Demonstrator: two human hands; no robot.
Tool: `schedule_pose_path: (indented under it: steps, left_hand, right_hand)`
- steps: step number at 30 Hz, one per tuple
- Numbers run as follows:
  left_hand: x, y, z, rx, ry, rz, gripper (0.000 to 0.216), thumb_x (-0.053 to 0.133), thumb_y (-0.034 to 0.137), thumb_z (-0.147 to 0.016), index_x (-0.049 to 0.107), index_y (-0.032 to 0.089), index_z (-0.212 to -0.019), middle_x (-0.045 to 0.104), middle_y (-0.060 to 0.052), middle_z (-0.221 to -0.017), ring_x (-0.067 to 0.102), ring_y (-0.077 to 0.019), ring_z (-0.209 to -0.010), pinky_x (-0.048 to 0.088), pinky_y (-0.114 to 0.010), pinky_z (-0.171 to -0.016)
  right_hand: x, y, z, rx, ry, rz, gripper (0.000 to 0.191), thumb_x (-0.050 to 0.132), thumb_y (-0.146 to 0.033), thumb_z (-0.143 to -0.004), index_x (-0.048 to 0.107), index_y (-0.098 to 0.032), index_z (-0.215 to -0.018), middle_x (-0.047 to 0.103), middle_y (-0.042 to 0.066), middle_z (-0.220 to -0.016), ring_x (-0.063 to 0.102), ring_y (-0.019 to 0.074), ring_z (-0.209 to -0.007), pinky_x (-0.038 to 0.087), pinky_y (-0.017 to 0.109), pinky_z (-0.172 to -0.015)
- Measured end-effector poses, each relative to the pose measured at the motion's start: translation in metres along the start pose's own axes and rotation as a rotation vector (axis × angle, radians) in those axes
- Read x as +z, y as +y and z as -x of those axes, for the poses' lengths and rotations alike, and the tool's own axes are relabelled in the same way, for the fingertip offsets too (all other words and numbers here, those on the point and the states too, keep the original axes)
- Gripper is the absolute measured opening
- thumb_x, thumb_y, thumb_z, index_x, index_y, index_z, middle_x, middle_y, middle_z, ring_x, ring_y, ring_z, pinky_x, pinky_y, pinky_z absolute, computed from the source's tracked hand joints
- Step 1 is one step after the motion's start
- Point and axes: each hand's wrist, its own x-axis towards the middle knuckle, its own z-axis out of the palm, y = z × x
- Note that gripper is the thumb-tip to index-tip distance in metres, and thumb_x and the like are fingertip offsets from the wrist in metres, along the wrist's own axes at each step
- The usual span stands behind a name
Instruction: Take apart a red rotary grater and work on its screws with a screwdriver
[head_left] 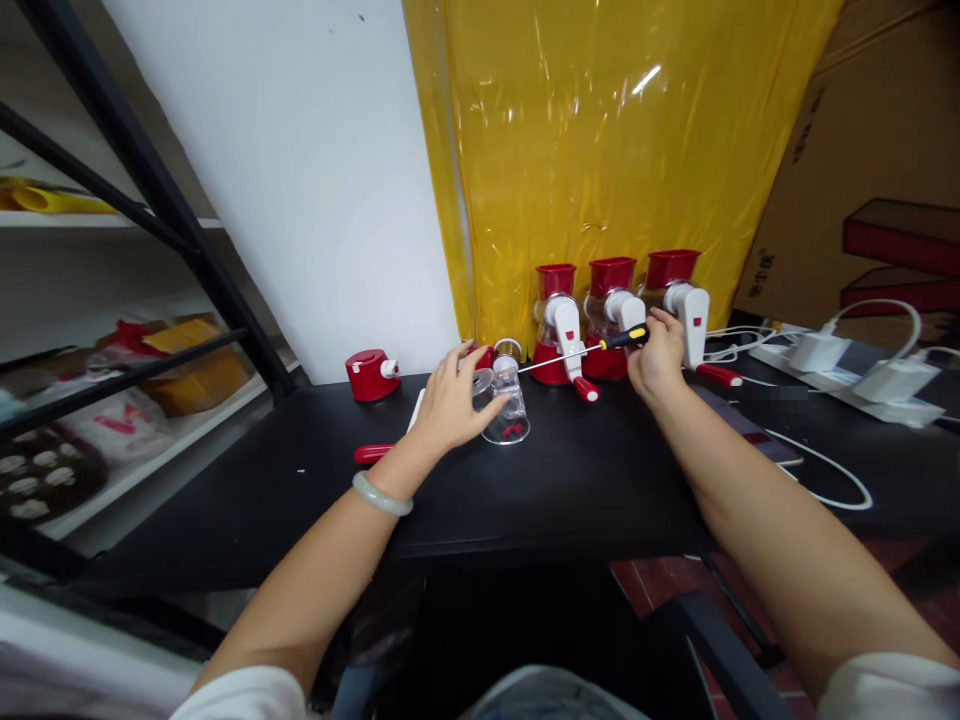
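My left hand is curled around a clear plastic cup-shaped part that stands on the black table. My right hand grips a screwdriver with a black and yellow handle. Its thin shaft points left toward the clear part. Just behind my hands stand three red and white hand-crank machines in a row against a yellow plastic sheet. A pale green bangle sits on my left wrist.
A red cap piece and a red handle lie on the table's left part. White chargers and cables lie at the right. A black metal shelf with packets stands to the left, cardboard boxes at the back right.
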Motion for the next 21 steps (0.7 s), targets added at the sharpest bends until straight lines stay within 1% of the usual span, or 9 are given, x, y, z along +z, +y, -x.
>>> schedule_pose_path:
  steps: [3,6,9,12,13,14,16,18,21]
  left_hand:
    - [0.002,0.041,-0.005,0.29,0.037,0.069,0.055,0.057,0.046,-0.092,0.051,0.014,-0.135,0.053,-0.019,-0.14,0.049,-0.0322,-0.132,0.041,-0.052,-0.11]
    - [0.014,0.1,-0.013,0.633,-0.145,0.164,0.045,0.05,0.041,-0.096,0.057,0.012,-0.13,0.055,-0.016,-0.141,0.049,-0.0271,-0.133,0.041,-0.045,-0.112]
    - [0.036,0.167,-0.025,0.855,-0.297,0.183,0.043,0.043,0.036,-0.1,0.062,0.01,-0.127,0.054,-0.015,-0.144,0.046,-0.0231,-0.137,0.038,-0.039,-0.115]
    - [0.062,0.227,-0.04,0.999,-0.474,0.195,0.037,0.04,0.028,-0.101,0.068,0.016,-0.122,0.062,-0.01,-0.135,0.057,-0.019,-0.125,0.044,-0.032,-0.108]
    - [0.07,0.243,-0.044,1.014,-0.545,0.206,0.037,0.04,0.026,-0.101,0.069,0.018,-0.122,0.066,-0.009,-0.129,0.064,-0.0191,-0.114,0.05,-0.033,-0.098]
    - [0.078,0.256,-0.048,0.989,-0.59,0.211,0.035,0.043,0.029,-0.099,0.07,0.022,-0.121,0.068,-0.008,-0.127,0.067,-0.0231,-0.107,0.054,-0.041,-0.089]
    - [0.089,0.275,-0.053,0.927,-0.637,0.23,0.039,0.042,0.04,-0.099,0.074,0.024,-0.115,0.071,-0.007,-0.121,0.067,-0.0284,-0.109,0.054,-0.049,-0.084]
    - [0.094,0.285,-0.054,0.875,-0.713,0.208,0.04,0.041,0.04,-0.099,0.075,0.024,-0.114,0.072,-0.007,-0.121,0.066,-0.0291,-0.111,0.054,-0.048,-0.084]
    - [0.086,0.291,-0.048,0.888,-0.625,0.141,0.037,0.042,0.03,-0.098,0.076,0.027,-0.114,0.07,-0.007,-0.125,0.066,-0.0262,-0.112,0.053,-0.045,-0.088]
  right_hand:
    - [0.0,-0.001,0.001,-0.002,0.021,0.005,0.027,0.054,-0.025,-0.075,0.049,-0.024,-0.101,0.058,0.0,-0.094,0.06,0.0122,-0.081,0.052,0.028,-0.066]
    - [0.002,-0.003,0.006,-0.019,0.036,-0.008,0.025,0.053,-0.023,-0.075,0.049,-0.024,-0.1,0.058,-0.001,-0.092,0.06,0.0114,-0.08,0.053,0.028,-0.069]
    - [0.003,-0.005,0.012,-0.054,0.058,-0.021,0.023,0.053,-0.022,-0.075,0.05,-0.023,-0.097,0.057,-0.002,-0.09,0.058,0.0101,-0.078,0.051,0.025,-0.068]
    - [0.003,-0.007,0.018,-0.087,0.064,-0.015,0.021,0.053,-0.022,-0.075,0.05,-0.023,-0.096,0.056,-0.003,-0.089,0.057,0.0099,-0.076,0.049,0.024,-0.064]
    - [0.003,-0.007,0.019,-0.092,0.059,-0.003,0.021,0.052,-0.023,-0.075,0.05,-0.023,-0.096,0.056,-0.003,-0.089,0.057,0.01,-0.076,0.049,0.024,-0.064]
    - [0.003,-0.007,0.02,-0.095,0.055,0.013,0.021,0.052,-0.024,-0.075,0.05,-0.023,-0.096,0.056,-0.003,-0.089,0.057,0.0101,-0.076,0.048,0.024,-0.063]
    - [0.002,-0.006,0.02,-0.095,0.043,0.049,0.023,0.052,-0.027,-0.076,0.049,-0.024,-0.098,0.056,-0.003,-0.089,0.057,0.0104,-0.075,0.049,0.025,-0.064]
    - [0.0,-0.004,0.019,-0.108,0.032,0.078,0.024,0.053,-0.03,-0.075,0.049,-0.024,-0.099,0.056,-0.003,-0.09,0.057,0.0107,-0.077,0.049,0.026,-0.066]
    - [-0.001,0.001,0.017,-0.161,0.029,0.11,0.025,0.053,-0.032,-0.075,0.049,-0.024,-0.098,0.056,-0.002,-0.093,0.058,0.011,-0.081,0.05,0.028,-0.073]
